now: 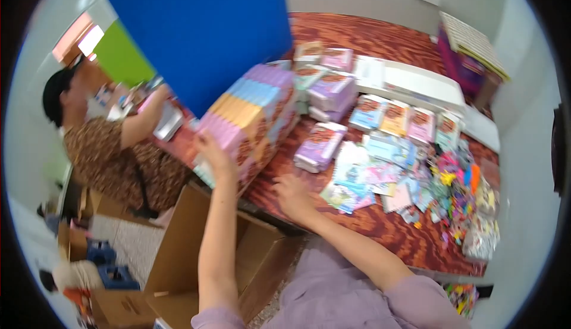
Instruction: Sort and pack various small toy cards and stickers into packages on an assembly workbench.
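Ideally, the left hand (215, 157) presses evenly at the near end of the box stack (253, 100) on the table (392, 234), keeping rows square; whether it pinches, I can't tell. The right hand (292, 196) is loosely spread nearby.

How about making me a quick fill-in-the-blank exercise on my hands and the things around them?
Your hand at the stacked boxes is the ____ one.
The loose box just beyond your right hand is mainly ____.
The large panel rising behind the stack is ____.
The open carton below the table is made of brown ____.
Missing words: left; purple; blue; cardboard.
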### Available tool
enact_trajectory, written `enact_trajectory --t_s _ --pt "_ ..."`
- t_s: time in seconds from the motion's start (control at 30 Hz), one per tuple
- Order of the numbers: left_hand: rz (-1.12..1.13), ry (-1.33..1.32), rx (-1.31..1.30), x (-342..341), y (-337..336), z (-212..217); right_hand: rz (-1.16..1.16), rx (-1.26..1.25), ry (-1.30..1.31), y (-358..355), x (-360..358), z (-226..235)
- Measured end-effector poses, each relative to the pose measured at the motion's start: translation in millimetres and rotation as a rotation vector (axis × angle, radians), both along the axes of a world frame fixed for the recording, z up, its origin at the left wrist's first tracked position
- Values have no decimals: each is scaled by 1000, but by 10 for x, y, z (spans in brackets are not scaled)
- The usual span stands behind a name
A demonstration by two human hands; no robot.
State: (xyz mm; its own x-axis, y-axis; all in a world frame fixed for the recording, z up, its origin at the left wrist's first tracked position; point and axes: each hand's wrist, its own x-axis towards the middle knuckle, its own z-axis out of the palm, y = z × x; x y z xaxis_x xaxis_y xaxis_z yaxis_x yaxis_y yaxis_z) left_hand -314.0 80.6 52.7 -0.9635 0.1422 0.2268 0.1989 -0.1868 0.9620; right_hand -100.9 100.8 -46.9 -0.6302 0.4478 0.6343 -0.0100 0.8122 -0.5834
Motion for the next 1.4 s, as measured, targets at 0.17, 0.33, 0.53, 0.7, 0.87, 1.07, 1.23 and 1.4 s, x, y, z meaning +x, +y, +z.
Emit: enact_trajectory --t_s 0.17,0.33,0.53,0.7,0.87,1.07,1.23,1.4 --pt "8 111 -1 567 19 580 71 -346 -125 54 125 -39" --pt "28 583 -120 1509 245 678 198 -558 -118 -8 1108 577" --pt "-850 828 -300 2981 1399 118 -85 -657 -211 170 2352 766" --pt "-952 858 -488 4248 2531 -288 -309 -804 -95 5 2684 387" --pt "-894 861 -890 5049 3100 -363 -301 -474 -41 -90 2767 139" --pt "-870 754 -1041 5188 3272 -428 -248 -566 40 -130 2760 84" --pt "-900 543 -932 4953 3435 -515 -246 -431 161 -91 2766 133" --pt "-1013 332 -675 4687 3561 -725 -179 -457 34 -109 2755 58"
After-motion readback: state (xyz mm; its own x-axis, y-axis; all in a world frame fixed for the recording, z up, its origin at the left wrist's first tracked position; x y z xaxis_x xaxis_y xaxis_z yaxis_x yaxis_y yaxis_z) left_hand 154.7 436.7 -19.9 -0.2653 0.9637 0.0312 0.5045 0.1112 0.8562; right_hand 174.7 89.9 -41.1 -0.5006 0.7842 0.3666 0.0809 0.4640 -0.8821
